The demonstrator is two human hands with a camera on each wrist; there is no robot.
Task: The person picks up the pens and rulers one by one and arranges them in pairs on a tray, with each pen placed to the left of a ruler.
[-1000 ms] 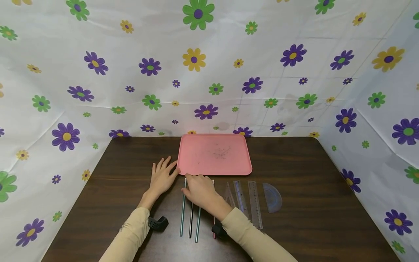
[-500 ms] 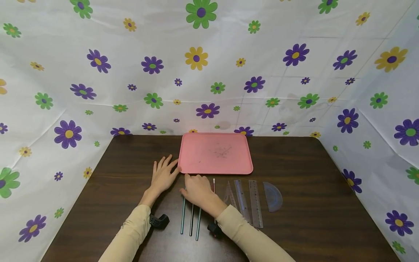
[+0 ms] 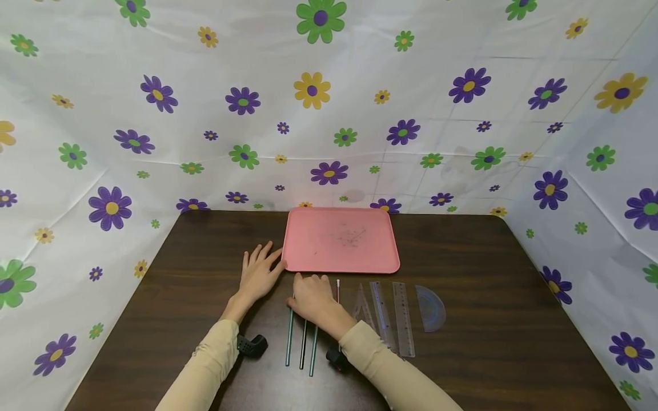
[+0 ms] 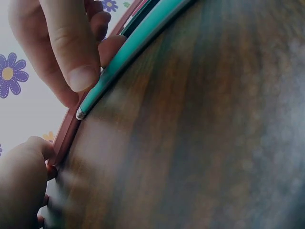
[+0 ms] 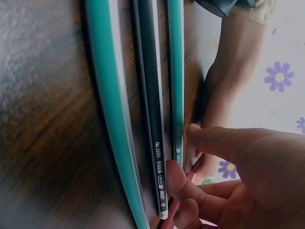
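Observation:
My left hand [image 3: 259, 277] lies spread at the left side of a pink tray [image 3: 340, 269], fingertips and thumb right at its rim. Below the tray, my right hand [image 3: 313, 298] is bent over the upper ends of several pencils. It pinches the leftmost green pencil [image 5: 177, 86] near its eraser end, thumb on one side and index finger on the other. To its right lie a black pencil [image 5: 151, 109] and a second green pencil [image 5: 112, 105]. A red pencil [image 3: 338, 292] shows a white tip beyond the right hand; the forearm hides most of it.
Right of the pencils stand in a row a clear set square [image 3: 362, 305], a bluish ruler [image 3: 382, 317], a clear ruler [image 3: 403, 319] and a protractor [image 3: 430, 308]. The dark wooden table [image 3: 493, 319] meets flower-patterned cloth [image 3: 231, 68] at the back and sides.
My right hand has shifted slightly left over the leftmost pencil's end, uncovering more of the red pencil. The left hand stays at the tray; the head view has drifted a little.

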